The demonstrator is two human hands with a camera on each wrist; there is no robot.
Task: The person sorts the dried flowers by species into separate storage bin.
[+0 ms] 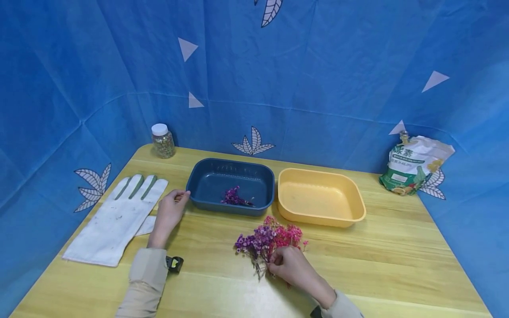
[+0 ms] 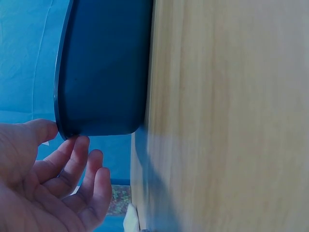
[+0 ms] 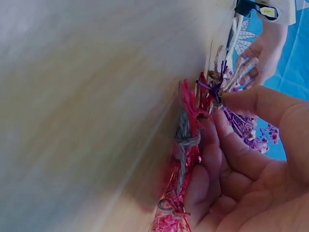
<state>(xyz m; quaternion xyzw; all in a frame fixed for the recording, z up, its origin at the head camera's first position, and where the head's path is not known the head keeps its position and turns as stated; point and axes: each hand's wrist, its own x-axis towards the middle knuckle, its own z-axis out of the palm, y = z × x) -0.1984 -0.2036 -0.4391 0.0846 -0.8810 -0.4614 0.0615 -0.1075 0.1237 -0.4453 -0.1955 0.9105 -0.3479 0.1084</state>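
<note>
My left hand (image 1: 170, 216) pinches the left rim of a dark blue plastic basin (image 1: 228, 208) between thumb and fingers. The left wrist view shows the thumb on the rim of the basin (image 2: 104, 72) and fingertips beneath it. A small sprig of purple dried flowers (image 1: 234, 196) lies inside. In front of the basins, my right hand (image 1: 292, 267) pinches stems of purple dried flowers (image 1: 256, 240) between thumb and index finger. Pink dried flowers (image 1: 292, 235) lie against that hand. Grey string (image 3: 187, 140) is tied round the pink stems in the right wrist view.
A yellow basin (image 1: 318, 216) stands right of the blue one. White gloves with green trim (image 1: 103, 229) lie at the left. A lidded jar (image 1: 163, 143) stands at the back left, a clipped white-and-green bag (image 1: 411, 165) at the back right. Blue cloth (image 1: 318, 66) surrounds the table.
</note>
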